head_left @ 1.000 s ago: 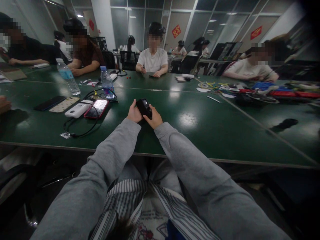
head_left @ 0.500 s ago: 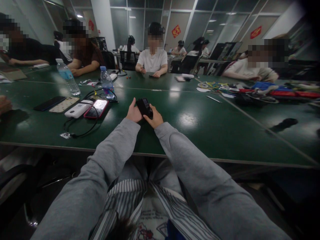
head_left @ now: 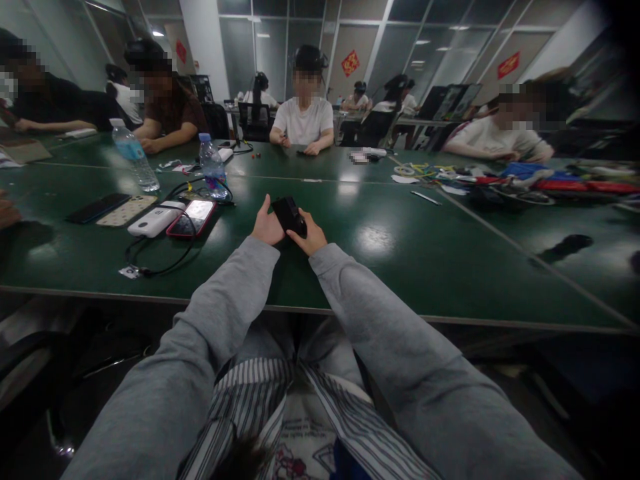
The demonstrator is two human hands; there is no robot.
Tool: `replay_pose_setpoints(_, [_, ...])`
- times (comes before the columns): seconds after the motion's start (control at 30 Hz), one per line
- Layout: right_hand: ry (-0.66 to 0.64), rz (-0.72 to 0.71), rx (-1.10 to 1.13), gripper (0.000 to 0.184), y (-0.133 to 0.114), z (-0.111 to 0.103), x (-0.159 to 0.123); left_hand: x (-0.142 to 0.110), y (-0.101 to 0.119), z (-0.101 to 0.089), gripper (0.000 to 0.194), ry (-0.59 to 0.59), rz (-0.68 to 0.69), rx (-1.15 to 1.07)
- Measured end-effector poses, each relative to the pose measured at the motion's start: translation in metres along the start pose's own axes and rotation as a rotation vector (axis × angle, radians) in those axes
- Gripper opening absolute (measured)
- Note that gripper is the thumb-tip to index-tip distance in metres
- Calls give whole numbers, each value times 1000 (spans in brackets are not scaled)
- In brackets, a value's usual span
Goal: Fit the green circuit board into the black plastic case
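Just above the table, in front of me, is a small, black, boxy device (head_left: 287, 215), tilted, with a round part near its right edge. My right hand (head_left: 311, 233) is closed on its right side, thumb along the near edge and fingers at the far edge. My left hand (head_left: 269, 225) is beside its left edge, palm turned up and thumb stretched away from the device. The device hides the other left fingers, so I cannot tell how far they reach under it. The device's upper face looks dark.
Left of my hands lie a pink-edged phone (head_left: 193, 219), a white power bank (head_left: 156, 220) with a black cable, and two more phones or cases. Two water bottles (head_left: 213, 167) stand behind. A pen (head_left: 425, 198) and a cable pile (head_left: 525, 183) lie right. Several people sit around the table.
A lighter grey patch on the device's upper face has gone dark. Both hands keep nearly the same place and hold; the whole view has shifted very slightly.
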State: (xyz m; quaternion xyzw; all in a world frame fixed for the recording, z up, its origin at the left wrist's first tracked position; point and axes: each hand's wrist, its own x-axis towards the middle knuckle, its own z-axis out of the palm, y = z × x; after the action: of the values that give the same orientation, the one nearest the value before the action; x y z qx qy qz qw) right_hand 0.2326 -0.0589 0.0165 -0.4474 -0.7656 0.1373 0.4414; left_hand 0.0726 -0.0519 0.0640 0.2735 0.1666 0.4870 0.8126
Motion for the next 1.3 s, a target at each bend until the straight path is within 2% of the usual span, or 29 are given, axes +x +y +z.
replay_pose_setpoints(0.4, [-26, 4, 70, 97, 5, 0, 2, -2, 0, 6, 63, 41, -27, -49])
replay_pose_setpoints(0.6, [1, -1, 29, 105, 11, 6, 5, 0, -3, 7, 62, -10, -62, -31])
replay_pose_setpoints(0.73, [0, 34, 16, 105, 12, 8, 5, 0, -2, 10, 60, -2, -73, 19])
replay_pose_setpoints(1.0, [-2, 91, 44, 95, 4, 4, 3, 2, -2, 8, 56, -27, -38, 76])
replay_pose_setpoints(1.17, [12, 242, 82, 77, -1, -2, 2, 5, -3, 5, 53, -20, -2, 87])
replay_pose_setpoints(1.3, [43, 340, 75, 69, -5, -6, 3, 7, -3, 5, 53, -22, 51, 97])
